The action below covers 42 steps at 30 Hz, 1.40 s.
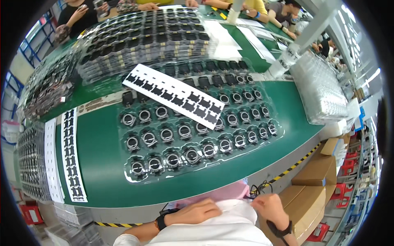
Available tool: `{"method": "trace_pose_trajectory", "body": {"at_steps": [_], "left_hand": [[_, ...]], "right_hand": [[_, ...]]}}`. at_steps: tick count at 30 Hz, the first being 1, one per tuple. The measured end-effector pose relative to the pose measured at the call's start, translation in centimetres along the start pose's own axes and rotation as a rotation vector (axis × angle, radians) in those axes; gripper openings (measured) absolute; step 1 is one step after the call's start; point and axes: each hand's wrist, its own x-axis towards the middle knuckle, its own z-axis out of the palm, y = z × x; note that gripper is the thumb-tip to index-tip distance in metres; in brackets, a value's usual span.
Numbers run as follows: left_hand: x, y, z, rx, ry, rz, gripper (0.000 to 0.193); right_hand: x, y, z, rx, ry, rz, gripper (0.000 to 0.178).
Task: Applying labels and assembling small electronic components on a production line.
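My left hand (201,211) lies low over the front of my white shirt (221,233), fingers loosely bent and side by side, touching the cloth. My right hand (271,208) is closed at the shirt's right side, next to black cables (261,187); what its fingers hold is hidden. Both hands stay off the green table (102,176). Beyond them lies a clear plastic tray (180,177) with rows of round, dark watch-like parts (192,156). A white sheet with black die-cut stickers (174,96) rests slantwise across the tray.
Stacked filled trays (143,45) stand at the back, more (30,164) at the left. Another sticker sheet (74,160) lies near the left edge. Clear empty trays (320,90) are piled at right by a post (283,61). Cardboard boxes (308,205) stand below. People (283,16) sit opposite.
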Motion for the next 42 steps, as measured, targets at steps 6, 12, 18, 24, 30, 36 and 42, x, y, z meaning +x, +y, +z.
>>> {"method": "trace_pose_trajectory", "body": {"at_steps": [6,12,18,24,30,36,42], "left_hand": [[-3.3,0.3,-2.5,0.186,0.019,-0.521,0.046],[-5.6,-1.2,-2.2,0.107,-0.092,-0.618,0.056],[-7.0,3.8,-3.8,-0.16,0.164,-0.537,0.043],[-5.2,14.0,-11.3,-0.383,0.69,-0.781,0.035],[-1.6,12.2,-15.9,-0.707,0.645,-0.521,0.041],[10.7,3.3,-17.0,-1.104,0.832,-0.531,0.043],[14.0,-0.8,-16.8,-1.072,1.001,-0.534,0.029]], "right_hand": [[7.7,-7.0,-8.4,-0.255,0.164,-0.378,0.013],[19.1,-12.1,-6.8,-0.241,0.146,-0.726,0.027],[22.8,-11.7,-2.5,-0.411,0.239,-0.808,0.059],[20.1,-10.9,-4.8,-0.232,0.219,-0.691,0.054],[17.3,-11.3,-6.5,0.108,0.264,-0.644,0.05],[16.6,-13.1,-5.6,0.171,0.371,-0.754,0.051],[18.5,-12.9,-7.1,0.139,0.406,-0.819,0.043]]}}
